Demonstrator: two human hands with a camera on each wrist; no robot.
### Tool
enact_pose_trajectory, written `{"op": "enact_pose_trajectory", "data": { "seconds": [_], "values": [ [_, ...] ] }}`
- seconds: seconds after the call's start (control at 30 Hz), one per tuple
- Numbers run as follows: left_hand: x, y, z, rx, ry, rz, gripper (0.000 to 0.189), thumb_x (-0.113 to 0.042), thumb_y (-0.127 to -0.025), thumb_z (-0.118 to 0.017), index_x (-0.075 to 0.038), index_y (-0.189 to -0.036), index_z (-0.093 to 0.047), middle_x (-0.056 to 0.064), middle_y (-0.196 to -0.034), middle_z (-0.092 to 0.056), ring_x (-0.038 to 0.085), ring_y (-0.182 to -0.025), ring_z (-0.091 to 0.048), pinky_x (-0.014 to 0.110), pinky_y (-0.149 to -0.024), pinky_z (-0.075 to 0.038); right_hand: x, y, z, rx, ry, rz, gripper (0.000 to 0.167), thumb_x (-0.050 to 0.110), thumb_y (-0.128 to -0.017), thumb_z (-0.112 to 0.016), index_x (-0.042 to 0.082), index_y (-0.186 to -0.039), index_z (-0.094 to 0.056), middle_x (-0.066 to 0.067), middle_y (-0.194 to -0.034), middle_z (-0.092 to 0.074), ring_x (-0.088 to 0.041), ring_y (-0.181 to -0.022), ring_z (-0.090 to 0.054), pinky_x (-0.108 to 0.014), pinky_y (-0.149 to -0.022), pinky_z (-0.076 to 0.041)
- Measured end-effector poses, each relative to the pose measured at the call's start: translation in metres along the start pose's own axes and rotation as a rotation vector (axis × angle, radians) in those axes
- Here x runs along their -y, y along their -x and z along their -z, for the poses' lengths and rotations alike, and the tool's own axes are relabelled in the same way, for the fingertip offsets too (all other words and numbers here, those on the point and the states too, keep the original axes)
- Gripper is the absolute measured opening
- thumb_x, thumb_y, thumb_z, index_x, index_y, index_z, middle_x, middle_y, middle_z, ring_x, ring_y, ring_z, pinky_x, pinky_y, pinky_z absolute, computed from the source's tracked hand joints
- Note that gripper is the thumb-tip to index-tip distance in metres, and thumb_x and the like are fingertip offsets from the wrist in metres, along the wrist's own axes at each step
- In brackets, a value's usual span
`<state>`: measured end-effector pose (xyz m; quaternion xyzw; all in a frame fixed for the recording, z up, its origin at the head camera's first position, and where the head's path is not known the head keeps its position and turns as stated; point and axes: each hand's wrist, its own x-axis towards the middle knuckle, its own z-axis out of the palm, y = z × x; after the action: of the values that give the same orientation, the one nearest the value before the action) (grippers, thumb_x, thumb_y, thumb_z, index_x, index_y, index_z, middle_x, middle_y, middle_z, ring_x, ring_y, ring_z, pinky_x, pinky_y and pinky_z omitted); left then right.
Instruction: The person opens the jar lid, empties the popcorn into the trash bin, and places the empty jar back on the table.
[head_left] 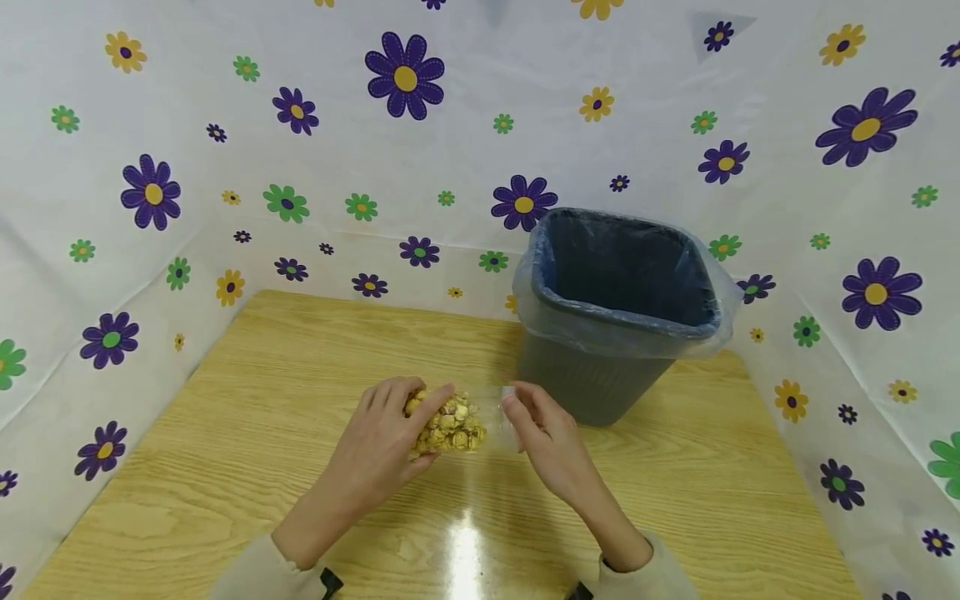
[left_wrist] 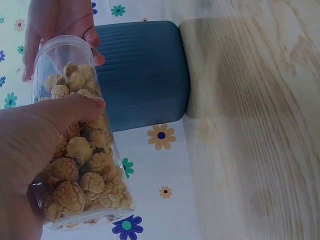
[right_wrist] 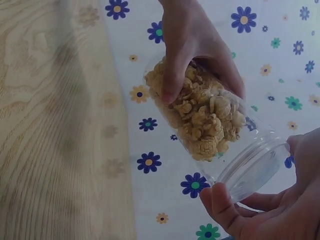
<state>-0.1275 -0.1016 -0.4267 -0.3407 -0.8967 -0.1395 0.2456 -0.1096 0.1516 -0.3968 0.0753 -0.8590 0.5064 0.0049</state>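
A clear plastic jar [head_left: 453, 423] partly filled with golden popcorn [right_wrist: 207, 117] lies on its side between the two hands, its lidded end toward the right. My left hand [head_left: 386, 437] grips the jar's body near the base, thumb on one side and fingers across the other. At the opposite end, my right hand [head_left: 551, 433] holds the transparent lid [right_wrist: 252, 167] by its rim, thumb and fingers spread around it. The lid appears to sit on the jar's mouth; whether it is loosened I cannot tell. The popcorn is gathered toward the base end.
A dark grey waste bin [head_left: 600, 367] lined with a translucent bag [head_left: 630, 329] stands on the wooden table [head_left: 262, 400], behind and right of the hands. White flower-patterned sheeting [head_left: 450, 150] encloses the table at the back and both sides.
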Motion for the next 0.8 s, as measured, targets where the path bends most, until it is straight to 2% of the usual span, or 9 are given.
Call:
{"op": "enact_pose_trajectory", "data": {
  "seconds": [0.13,0.27,0.47,0.63,0.8],
  "values": [
    [-0.0016,-0.0005,-0.0005,-0.022,-0.026,-0.023,0.102,-0.034,-0.064,-0.101,-0.020,-0.151,-0.048,0.017,-0.128,-0.054,0.038,-0.116,-0.056,0.054,-0.104,-0.046,0.0008,0.0011,0.0015,-0.006,-0.001,-0.010,0.051,0.047,-0.108,-0.050,0.013,-0.146,-0.055,-0.007,-0.114,-0.068,-0.020,-0.062,-0.057,-0.037,-0.068,-0.050],
    [-0.0028,0.0003,-0.0011,-0.045,-0.047,-0.037,0.102,-0.036,-0.064,-0.100,-0.020,-0.151,-0.050,0.017,-0.128,-0.054,0.038,-0.115,-0.056,0.053,-0.103,-0.047,0.0014,0.0021,0.0032,0.001,0.003,-0.012,0.050,0.047,-0.108,-0.050,0.014,-0.146,-0.056,-0.008,-0.117,-0.069,-0.021,-0.055,-0.055,-0.036,-0.069,-0.051],
    [-0.0048,-0.0015,0.0032,-0.028,-0.061,-0.036,0.100,-0.039,-0.064,-0.100,-0.021,-0.150,-0.051,0.017,-0.131,-0.060,0.037,-0.117,-0.060,0.053,-0.101,-0.048,0.0000,0.0032,0.0068,0.039,-0.009,0.017,0.047,0.040,-0.108,-0.054,0.013,-0.147,-0.055,-0.007,-0.118,-0.066,-0.024,-0.066,-0.058,-0.033,-0.066,-0.051],
    [-0.0065,-0.0031,0.0044,-0.008,-0.044,-0.029,0.100,-0.040,-0.063,-0.100,-0.022,-0.149,-0.051,0.013,-0.125,-0.062,0.034,-0.112,-0.062,0.056,-0.102,-0.047,-0.0012,0.0035,0.0081,0.043,-0.020,0.035,0.045,0.036,-0.108,-0.056,0.012,-0.145,-0.055,-0.009,-0.114,-0.065,-0.021,-0.072,-0.059,-0.031,-0.064,-0.051],
    [-0.0081,-0.0032,0.0048,0.018,-0.036,-0.020,0.101,-0.043,-0.064,-0.100,-0.021,-0.149,-0.050,0.012,-0.123,-0.060,0.035,-0.111,-0.062,0.055,-0.101,-0.049,-0.0030,0.0028,0.0086,0.049,-0.043,0.054,0.041,0.033,-0.108,-0.057,0.011,-0.143,-0.056,-0.009,-0.104,-0.063,-0.018,-0.070,-0.056,-0.029,-0.061,-0.048]
  ]
}}
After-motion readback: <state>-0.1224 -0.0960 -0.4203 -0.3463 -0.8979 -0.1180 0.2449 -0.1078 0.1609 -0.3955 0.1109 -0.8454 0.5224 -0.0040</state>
